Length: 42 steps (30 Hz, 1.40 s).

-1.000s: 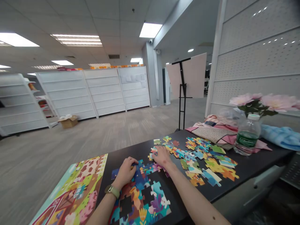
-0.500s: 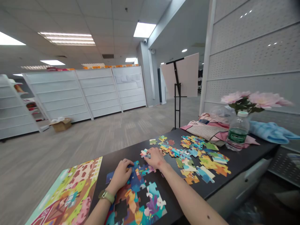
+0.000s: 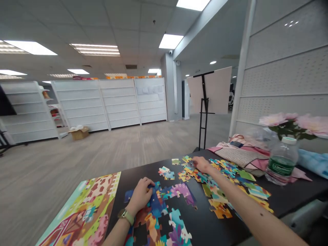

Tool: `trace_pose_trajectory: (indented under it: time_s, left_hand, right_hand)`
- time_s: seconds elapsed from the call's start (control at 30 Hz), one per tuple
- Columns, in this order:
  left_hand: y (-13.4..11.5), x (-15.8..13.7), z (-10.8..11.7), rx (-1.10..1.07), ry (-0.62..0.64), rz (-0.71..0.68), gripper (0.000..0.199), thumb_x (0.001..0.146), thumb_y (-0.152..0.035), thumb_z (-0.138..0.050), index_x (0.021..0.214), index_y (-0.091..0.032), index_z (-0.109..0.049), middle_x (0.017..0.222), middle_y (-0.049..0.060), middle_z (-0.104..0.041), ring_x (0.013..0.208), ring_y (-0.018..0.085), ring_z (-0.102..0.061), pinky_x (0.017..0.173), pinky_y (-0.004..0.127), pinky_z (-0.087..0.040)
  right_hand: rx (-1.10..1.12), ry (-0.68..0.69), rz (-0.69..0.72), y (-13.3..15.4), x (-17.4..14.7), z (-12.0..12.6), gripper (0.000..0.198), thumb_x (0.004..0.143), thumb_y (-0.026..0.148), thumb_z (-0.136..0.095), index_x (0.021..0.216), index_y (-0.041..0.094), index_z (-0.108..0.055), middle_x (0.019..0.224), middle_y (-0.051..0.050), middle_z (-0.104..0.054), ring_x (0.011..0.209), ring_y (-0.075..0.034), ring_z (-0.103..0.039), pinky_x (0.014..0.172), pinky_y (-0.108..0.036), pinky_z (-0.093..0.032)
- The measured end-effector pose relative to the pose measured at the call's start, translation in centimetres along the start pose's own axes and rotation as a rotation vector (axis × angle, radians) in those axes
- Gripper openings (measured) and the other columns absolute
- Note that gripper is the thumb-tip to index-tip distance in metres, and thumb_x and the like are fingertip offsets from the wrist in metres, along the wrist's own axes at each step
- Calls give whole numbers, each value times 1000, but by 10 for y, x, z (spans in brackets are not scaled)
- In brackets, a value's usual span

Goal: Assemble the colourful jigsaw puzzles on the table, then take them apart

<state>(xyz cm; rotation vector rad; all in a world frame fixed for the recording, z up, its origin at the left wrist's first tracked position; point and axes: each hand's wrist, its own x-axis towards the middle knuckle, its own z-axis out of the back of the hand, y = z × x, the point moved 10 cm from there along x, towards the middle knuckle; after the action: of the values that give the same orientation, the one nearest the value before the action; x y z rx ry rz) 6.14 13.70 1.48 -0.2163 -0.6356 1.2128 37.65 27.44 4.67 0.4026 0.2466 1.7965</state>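
Observation:
A partly assembled jigsaw puzzle [image 3: 153,201] with dark blue, brown and purple areas lies on the black table in front of me. My left hand [image 3: 141,195] rests on its upper left part, fingers loosely bent and thumb apart. Out to the right, my right hand [image 3: 201,164] touches the far left side of the loose puzzle pieces [image 3: 225,167], its fingers bent down and bunched. Whatever lies under those fingertips is hidden. A small joined group of light puzzle pieces [image 3: 166,173] sits between the hands.
A farm picture sheet [image 3: 87,208] lies left of the puzzle. At the right stand a water bottle [image 3: 281,162] and pink flowers [image 3: 289,123], with pink cloth [image 3: 256,153] behind. Beyond the table are an easel [image 3: 203,109], white shelves [image 3: 120,102] and a cardboard box [image 3: 79,133].
My right hand has left the small light group and moved right and away to the loose pieces. My left hand stays on the puzzle. The camera view has shifted.

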Motion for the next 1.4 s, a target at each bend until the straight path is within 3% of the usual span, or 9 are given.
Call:
trace_pose_trajectory:
  time_s: [0.17,0.27,0.33,0.53,0.67,0.83,1.0,1.17,1.4]
  left_hand:
    - [0,0,2,2,-25,14,27,79,-8,-51,94,-21,-69,101,6,-64,100,23,-58,91,34,-47]
    - [1,-2,4,0,-24,20,27,80,-8,-52,95,-21,-70,101,6,-64,99,23,-57,92,34,-46]
    - [2,-2,5,1,-20,26,27,80,-9,-53,96,-22,-71,101,6,-64,99,24,-57,92,34,-46]
    - [4,-2,6,4,-5,41,24,81,-12,-55,95,-22,-72,101,6,-65,97,24,-58,90,34,-47]
    - [7,-2,5,-6,-6,50,24,81,-13,-56,96,-22,-72,103,6,-66,98,25,-57,92,36,-47]
    - [7,-4,8,-31,-19,49,25,81,-13,-57,96,-21,-74,102,8,-66,100,27,-57,94,37,-46]
    - [10,-4,9,-105,-41,54,25,78,-12,-58,94,-21,-75,101,8,-66,99,27,-58,94,37,-46]
    - [19,0,10,-264,-89,82,21,74,-10,-61,87,-20,-75,92,6,-69,93,25,-61,91,36,-48]
    - [37,7,54,-562,-269,194,23,90,-24,-49,100,-12,-67,92,7,-70,83,19,-65,73,29,-51]
  right_hand:
    - [7,110,68,-46,2,6,10,83,24,-73,89,17,-68,88,-1,-69,80,-16,-64,78,-32,-52]
    - [27,62,46,-57,7,10,28,62,10,-75,89,19,-70,77,-2,-68,75,-18,-63,74,-30,-48]
    - [63,25,37,-56,9,14,37,61,13,-72,98,19,-70,74,-1,-66,74,-20,-63,71,-31,-47]
    - [356,88,96,7,-22,4,50,86,45,-53,130,22,-57,82,-2,-70,72,-20,-69,64,-31,-53]
    - [845,148,10,72,-64,-20,52,71,56,-77,105,21,-63,79,-3,-73,74,-21,-71,69,-32,-57]
    - [1053,57,-102,122,-114,-53,53,58,54,-89,89,21,-60,71,-3,-74,68,-23,-72,63,-32,-56]
    - [1248,-62,-212,118,-160,-84,44,62,48,-87,86,22,-61,72,-3,-74,66,-23,-72,59,-32,-56]
    - [1176,-204,-222,104,-177,-85,38,65,46,-86,77,22,-59,72,-2,-72,70,-20,-71,62,-28,-56]
    - [1080,-179,-105,120,-176,-75,46,76,44,-76,115,20,-65,71,3,-66,65,-15,-64,63,-26,-52]
